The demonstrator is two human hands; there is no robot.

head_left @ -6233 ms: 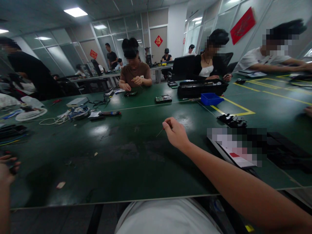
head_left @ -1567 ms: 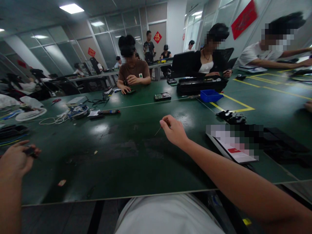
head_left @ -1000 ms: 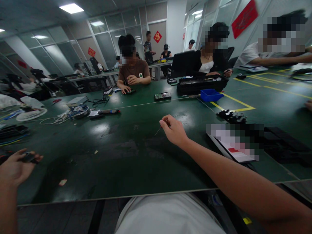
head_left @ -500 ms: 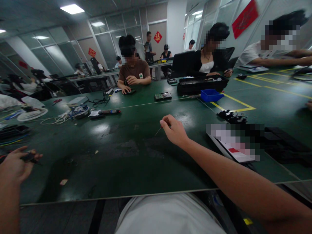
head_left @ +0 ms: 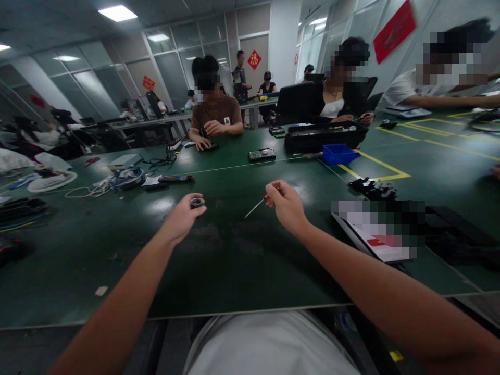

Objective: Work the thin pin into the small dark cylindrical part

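My left hand (head_left: 183,216) is closed around a small round black piece (head_left: 196,203) with a pale ring on its face; its exact kind I cannot make out. It hovers left of the middle of the green table. Across from it, my right hand (head_left: 287,205) pinches a thin screwdriver (head_left: 254,208). The metal shaft points down and to the left, toward the gap between my hands, and a bit of red shows where it meets the fingers. Most of the handle is hidden in my grip. Shaft and round piece are apart.
On the green table (head_left: 219,286) lie a hard drive (head_left: 262,154), a blue bin (head_left: 340,154), a black casing (head_left: 326,138), a pen-like tool (head_left: 177,178) and tangled cables (head_left: 127,178). A white box (head_left: 375,234) sits at right. Several people work around the table.
My left hand has come from the far left edge to near the middle, carrying the round black piece. My right hand has shifted slightly right, showing more of the screwdriver shaft.
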